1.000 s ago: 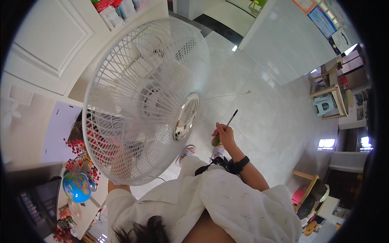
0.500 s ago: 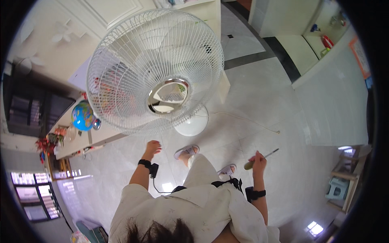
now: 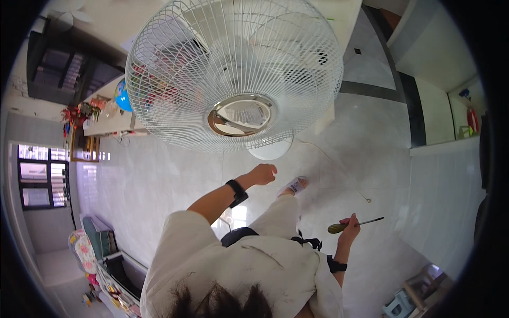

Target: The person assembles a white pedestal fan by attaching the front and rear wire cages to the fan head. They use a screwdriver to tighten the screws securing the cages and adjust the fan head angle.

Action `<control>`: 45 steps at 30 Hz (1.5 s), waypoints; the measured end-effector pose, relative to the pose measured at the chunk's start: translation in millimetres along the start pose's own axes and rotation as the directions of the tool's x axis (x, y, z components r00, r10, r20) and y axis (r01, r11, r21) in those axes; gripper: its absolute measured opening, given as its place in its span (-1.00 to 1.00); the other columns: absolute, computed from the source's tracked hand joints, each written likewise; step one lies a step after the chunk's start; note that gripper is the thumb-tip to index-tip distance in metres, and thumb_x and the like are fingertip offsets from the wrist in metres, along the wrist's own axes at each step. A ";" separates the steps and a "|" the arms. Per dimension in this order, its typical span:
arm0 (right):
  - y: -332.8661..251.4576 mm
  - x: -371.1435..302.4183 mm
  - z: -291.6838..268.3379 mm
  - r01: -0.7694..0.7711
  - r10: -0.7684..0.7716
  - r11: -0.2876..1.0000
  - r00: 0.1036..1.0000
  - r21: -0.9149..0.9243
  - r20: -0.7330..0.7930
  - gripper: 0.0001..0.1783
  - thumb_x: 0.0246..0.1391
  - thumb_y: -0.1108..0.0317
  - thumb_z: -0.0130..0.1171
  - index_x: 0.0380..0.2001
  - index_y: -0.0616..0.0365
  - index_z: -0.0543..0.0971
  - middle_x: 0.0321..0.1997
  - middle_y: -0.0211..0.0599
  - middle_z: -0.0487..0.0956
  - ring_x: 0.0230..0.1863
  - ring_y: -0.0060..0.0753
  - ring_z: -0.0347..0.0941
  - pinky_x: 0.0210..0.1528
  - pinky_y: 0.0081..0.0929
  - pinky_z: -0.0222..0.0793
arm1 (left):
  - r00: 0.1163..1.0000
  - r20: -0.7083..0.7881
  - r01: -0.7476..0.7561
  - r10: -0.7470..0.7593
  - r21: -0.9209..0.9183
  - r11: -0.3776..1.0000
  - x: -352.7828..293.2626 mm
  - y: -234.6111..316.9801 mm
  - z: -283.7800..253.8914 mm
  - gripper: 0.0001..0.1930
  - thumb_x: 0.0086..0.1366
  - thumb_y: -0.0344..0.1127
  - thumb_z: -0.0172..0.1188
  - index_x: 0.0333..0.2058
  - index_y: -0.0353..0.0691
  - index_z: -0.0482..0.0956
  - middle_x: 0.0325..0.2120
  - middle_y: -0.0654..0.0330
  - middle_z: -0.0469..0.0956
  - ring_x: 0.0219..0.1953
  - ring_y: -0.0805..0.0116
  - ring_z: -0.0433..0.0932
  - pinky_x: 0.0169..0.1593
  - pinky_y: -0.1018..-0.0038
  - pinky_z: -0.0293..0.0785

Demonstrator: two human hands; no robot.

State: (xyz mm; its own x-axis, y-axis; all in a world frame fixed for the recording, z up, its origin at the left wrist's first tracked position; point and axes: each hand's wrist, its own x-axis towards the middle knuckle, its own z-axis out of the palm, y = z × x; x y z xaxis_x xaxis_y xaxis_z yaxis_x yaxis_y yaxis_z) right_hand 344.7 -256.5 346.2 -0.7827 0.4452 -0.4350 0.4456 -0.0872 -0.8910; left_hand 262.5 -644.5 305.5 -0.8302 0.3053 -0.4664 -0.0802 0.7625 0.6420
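A screwdriver with an olive-green handle (image 3: 336, 228) and a thin dark metal shaft is in my right hand (image 3: 349, 229), its tip pointing right. The fingers of that hand are wrapped round it where handle and shaft meet. My left hand (image 3: 263, 174) hangs in front of me with its fingers curled in, and nothing shows in it. Just beyond it stands a large white fan (image 3: 239, 114) with a wire cage and a shiny silver centre cap. The fan's round white base (image 3: 271, 148) rests on the floor, and neither hand touches the fan.
A pale cord (image 3: 334, 160) runs over the grey tiled floor from the fan base to a plug (image 3: 368, 200). A long cabinet with a blue globe (image 3: 122, 95) stands behind the fan. A blue-grey stool (image 3: 398, 306) is at lower right, and a dark-framed sofa (image 3: 124, 267) at lower left.
My view has turned and come closer to the fan, which looks larger. My left arm has swung forward and to the right. The screwdriver stays in my right hand.
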 end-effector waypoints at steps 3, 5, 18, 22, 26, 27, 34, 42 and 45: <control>-22.2 13.6 15.3 -0.002 0.001 1.000 0.995 0.015 0.104 -0.53 0.20 0.18 -0.04 -0.77 0.15 0.30 -0.73 -0.33 0.39 -0.61 -0.45 0.35 -0.43 -0.49 0.32 | 0.994 0.099 0.035 -0.046 0.110 0.993 30.8 31.3 -1.6 -0.68 0.05 -0.28 0.12 -0.18 -0.19 0.46 -0.37 0.06 0.56 -0.26 0.08 0.52 -0.18 0.27 0.42; -37.3 24.4 23.7 -0.025 0.016 0.998 0.984 0.050 0.176 -0.53 0.20 0.19 -0.04 -0.76 0.15 0.29 -0.72 -0.33 0.38 -0.61 -0.46 0.34 -0.42 -0.49 0.32 | 0.993 0.118 -0.004 -0.007 0.088 0.996 49.8 51.4 -8.7 -0.69 0.07 -0.29 0.10 -0.17 -0.19 0.45 -0.36 0.06 0.55 -0.25 0.07 0.51 -0.17 0.27 0.41; -9.4 92.0 -47.0 -0.074 0.077 0.989 0.997 -0.127 0.017 -0.57 0.16 0.18 0.00 -0.72 0.18 0.40 -0.73 -0.34 0.44 -0.65 -0.49 0.37 -0.50 -0.50 0.31 | 0.981 0.185 0.041 -0.067 0.144 0.989 122.7 65.8 67.9 -0.77 -0.03 -0.32 0.13 -0.32 -0.19 0.52 -0.38 0.02 0.56 -0.27 0.03 0.53 -0.19 0.28 0.44; 9.7 140.7 -88.0 -0.137 0.135 0.991 0.985 0.010 0.109 -0.57 0.17 0.21 0.00 -0.74 0.16 0.38 -0.76 -0.36 0.40 -0.67 -0.51 0.35 -0.50 -0.51 0.32 | 0.955 0.269 0.059 -0.124 0.238 0.970 159.9 61.2 125.7 -0.78 -0.01 -0.32 0.13 -0.31 -0.09 0.55 -0.40 0.12 0.58 -0.28 0.12 0.53 -0.20 0.31 0.44; 49.6 204.6 -136.0 -0.197 0.194 0.961 0.980 -0.196 -0.032 -0.55 0.16 0.21 0.03 -0.76 0.19 0.37 -0.77 -0.39 0.39 -0.68 -0.59 0.32 -0.55 -0.59 0.25 | 0.951 0.268 0.096 -0.155 0.222 0.970 232.8 49.5 209.7 -0.83 0.00 -0.28 0.13 -0.40 -0.12 0.59 -0.44 0.09 0.58 -0.32 0.06 0.54 -0.22 0.28 0.45; 61.3 221.2 -144.4 -0.205 0.193 0.948 0.979 -0.245 -0.070 -0.55 0.16 0.21 0.03 -0.76 0.19 0.37 -0.77 -0.39 0.39 -0.68 -0.60 0.31 -0.56 -0.60 0.24 | 0.949 0.280 0.075 -0.144 0.241 0.968 254.2 43.2 229.9 -0.83 0.00 -0.28 0.12 -0.41 -0.14 0.59 -0.45 0.07 0.58 -0.33 0.04 0.54 -0.22 0.27 0.46; 170.0 325.8 -164.1 -0.213 0.232 0.846 0.972 -0.489 -0.022 -0.54 0.18 0.23 -0.01 -0.78 0.16 0.35 -0.79 -0.41 0.37 -0.70 -0.61 0.31 -0.59 -0.61 0.22 | 0.974 0.202 0.023 -0.105 0.370 0.929 443.3 -7.2 366.2 -0.82 0.11 -0.37 0.01 -0.36 -0.25 0.55 -0.37 0.00 0.56 -0.27 0.08 0.55 -0.22 0.26 0.49; 300.8 386.4 -167.2 -0.333 0.314 0.867 0.943 -0.370 -0.112 -0.56 0.20 0.26 -0.03 -0.75 0.16 0.33 -0.78 -0.43 0.36 -0.71 -0.62 0.27 -0.60 -0.60 0.21 | 0.999 0.022 -0.053 0.048 0.550 0.833 582.4 -108.0 493.4 -0.85 0.06 -0.37 0.08 -0.34 -0.21 0.46 -0.40 0.17 0.52 -0.19 0.21 0.47 -0.12 0.34 0.39; 333.0 397.9 -175.9 -0.366 0.328 0.839 0.931 -0.403 -0.162 -0.54 0.20 0.21 -0.04 -0.76 0.15 0.35 -0.80 -0.42 0.37 -0.71 -0.59 0.30 -0.59 -0.59 0.21 | 0.998 -0.039 -0.012 0.043 0.589 0.808 604.9 -136.0 520.1 -0.87 0.10 -0.33 0.05 -0.35 -0.16 0.49 -0.40 0.20 0.53 -0.21 0.24 0.48 -0.12 0.34 0.35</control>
State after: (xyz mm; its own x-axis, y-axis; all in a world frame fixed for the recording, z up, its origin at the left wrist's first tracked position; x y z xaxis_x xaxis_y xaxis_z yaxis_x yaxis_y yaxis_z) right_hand 258.1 48.3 -100.7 -0.5119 0.5305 -0.6756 0.8351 0.1229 -0.5362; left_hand 58.0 -266.8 -380.4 -0.8539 0.3156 -0.4139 0.2699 0.9484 0.1664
